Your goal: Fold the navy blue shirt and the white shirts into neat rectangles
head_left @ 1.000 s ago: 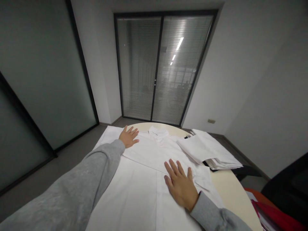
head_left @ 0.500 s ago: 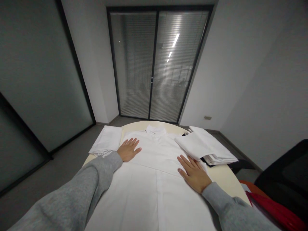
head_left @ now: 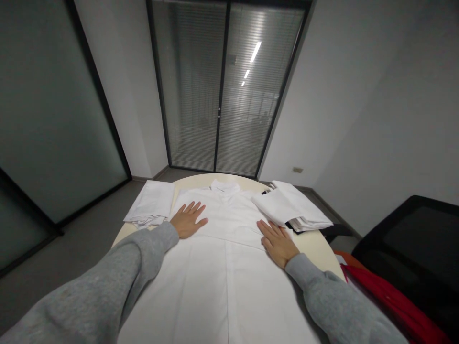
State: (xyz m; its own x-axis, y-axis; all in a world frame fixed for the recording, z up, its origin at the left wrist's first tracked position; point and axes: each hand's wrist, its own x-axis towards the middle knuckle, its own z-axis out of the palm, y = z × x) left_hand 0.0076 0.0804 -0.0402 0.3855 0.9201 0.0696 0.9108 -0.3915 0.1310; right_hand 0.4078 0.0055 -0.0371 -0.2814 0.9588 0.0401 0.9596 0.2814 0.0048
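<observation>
A white shirt-like garment (head_left: 211, 282) lies spread over the round table, its collar (head_left: 225, 187) at the far end and its lower part running toward me out of view. My left hand (head_left: 188, 220) rests flat on the garment's upper left, fingers spread. On its right side lies my right hand (head_left: 277, 242), palm down with fingers stretched out, near the folded white cloth on that side. Neither hand grips anything. Grey sleeves cover both my forearms.
Folded white cloth (head_left: 150, 203) lies at the table's left edge, and a folded white stack (head_left: 292, 205) with some black beneath at the right. The table (head_left: 317, 253) is cream. At right stand a black chair (head_left: 412, 243) and red fabric (head_left: 387, 291). Glass doors (head_left: 218, 95) are ahead.
The view has shifted slightly, so the table and chair appear farther left. My right hand's fingers are closer together; both hands stay flat on the garment.
</observation>
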